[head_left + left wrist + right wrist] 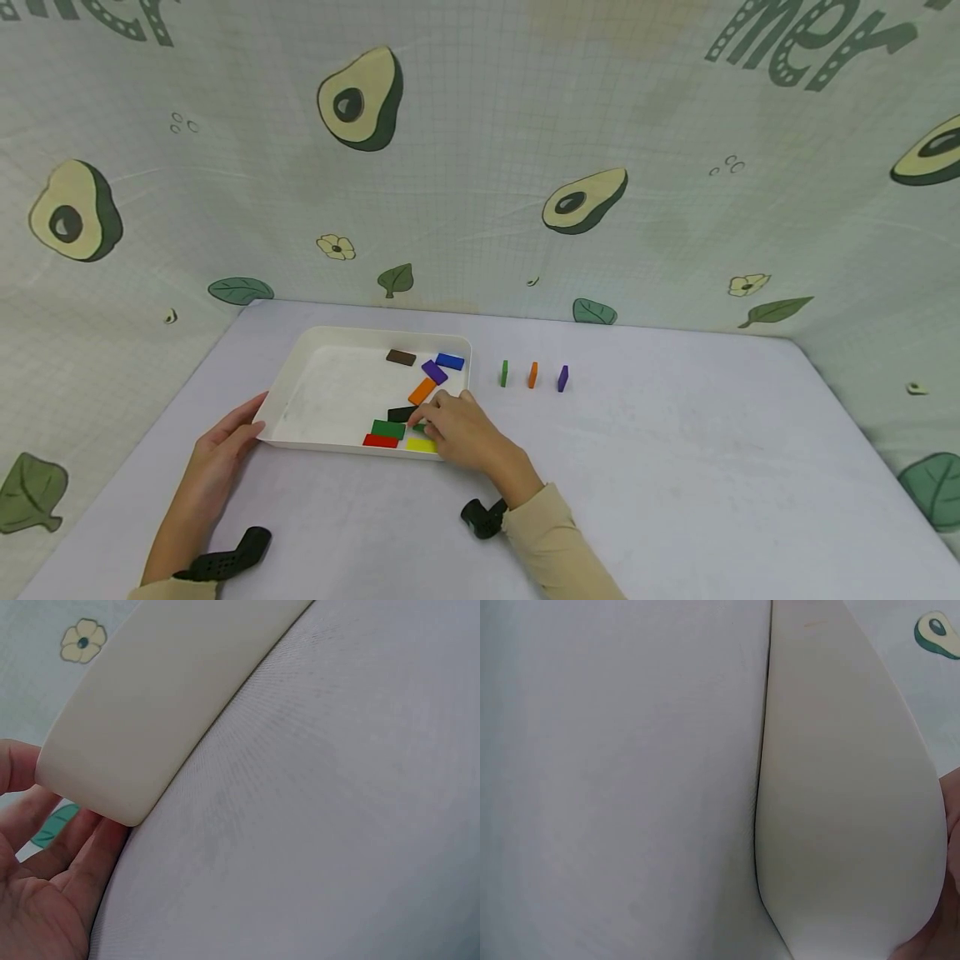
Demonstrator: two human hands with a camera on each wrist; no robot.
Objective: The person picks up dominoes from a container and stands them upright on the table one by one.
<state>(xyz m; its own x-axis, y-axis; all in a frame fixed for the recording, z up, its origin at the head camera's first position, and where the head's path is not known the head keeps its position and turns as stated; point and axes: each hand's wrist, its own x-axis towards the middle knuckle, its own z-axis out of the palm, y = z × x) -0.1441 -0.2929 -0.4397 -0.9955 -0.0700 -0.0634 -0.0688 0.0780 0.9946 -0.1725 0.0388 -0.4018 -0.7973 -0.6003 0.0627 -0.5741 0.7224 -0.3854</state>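
My left hand (225, 442) holds the near left corner of a white tray (322, 329). In the left wrist view, the thumb of that hand (56, 877) lies near the tray's rim while the other fingers reach low against its corner. My right hand (465, 429) is inside the tray at the near right, its curled thumb and fingertips pinching a small green block (420, 428), partly hidden. Around it lie a black block (401, 414), a larger green block (388, 429), a red block (381, 441) and a yellow block (422, 446). In the right wrist view, the tray's wall (847, 787) hides most of the hand.
Farther back in the tray are brown (401, 357), blue (450, 362), purple (434, 372) and orange (422, 391) blocks. To its right, a green block (504, 373), an orange block (533, 375) and a purple block (563, 378) stand upright in a row on the white table (675, 467).
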